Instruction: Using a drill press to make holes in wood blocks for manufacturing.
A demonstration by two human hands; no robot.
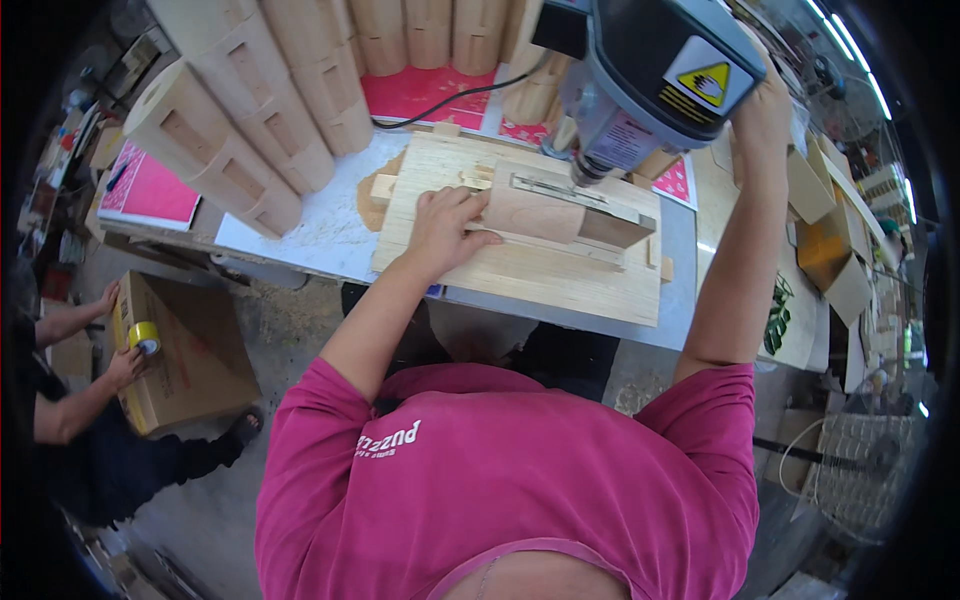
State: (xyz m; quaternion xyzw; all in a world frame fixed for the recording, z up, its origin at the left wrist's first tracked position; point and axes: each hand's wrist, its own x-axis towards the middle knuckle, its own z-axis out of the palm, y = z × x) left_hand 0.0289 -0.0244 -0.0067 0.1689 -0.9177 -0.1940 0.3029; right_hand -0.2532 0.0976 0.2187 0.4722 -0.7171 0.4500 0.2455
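A pale wooden cylinder (pixel 532 217) lies on its side on a flat wooden board (pixel 600 285). A long slotted plate (pixel 560 188) lies along its top, and a flat-faced block (pixel 620 232) adjoins its right end. My left hand (pixel 446 228) grips the cylinder's left end, thumb on the near side. Over the slot hangs the chuck (pixel 588 174) of a grey and black drill press (pixel 660 75); I cannot tell whether its tip touches the wood. My right hand (pixel 764 110) is raised at the right side of the drill head, its fingers mostly hidden behind it.
Stacked wooden cylinders with rectangular recesses (pixel 225 145) stand at the left and back of the table. A black cable (pixel 450 108) runs to the drill. Sawdust (pixel 378 200) lies beside the board. At left another person's hands (pixel 125 365) hold yellow tape on a cardboard box (pixel 205 345).
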